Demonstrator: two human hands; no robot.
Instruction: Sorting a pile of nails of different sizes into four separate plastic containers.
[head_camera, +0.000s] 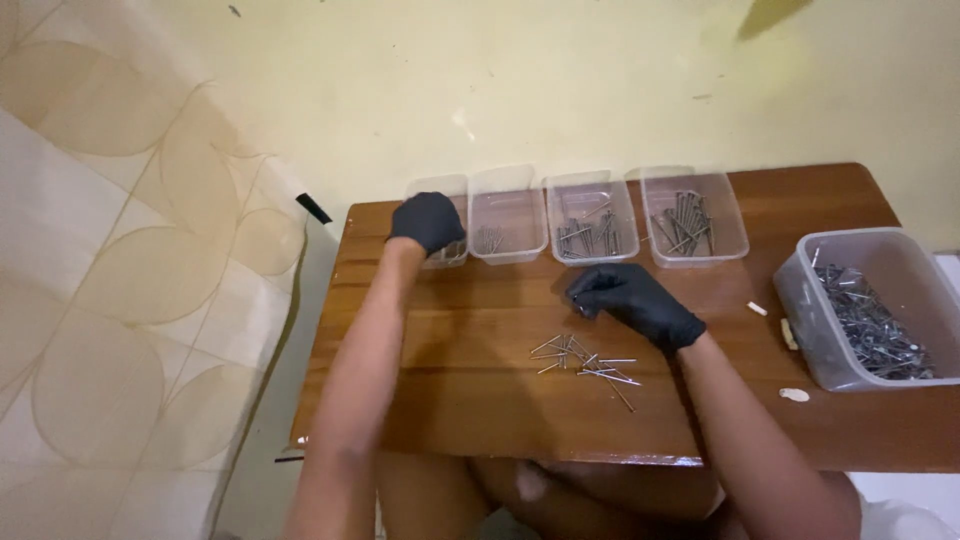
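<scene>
Now the left hand (427, 220), in a black glove, hovers over the leftmost clear tray (440, 215) at the far edge of the wooden tabletop (450, 400); whether its fingers grip anything cannot be told. The right hand (632, 300), also gloved, sits near the middle of the tabletop, its fingers pinched together on what looks like a nail, too small to be sure. Just nearer the front edge lies a loose scatter of nails (588, 362). Three more clear trays (595, 215) line the far edge, each holding nails. A larger bin of nails (868, 308) stands at the right edge.
</scene>
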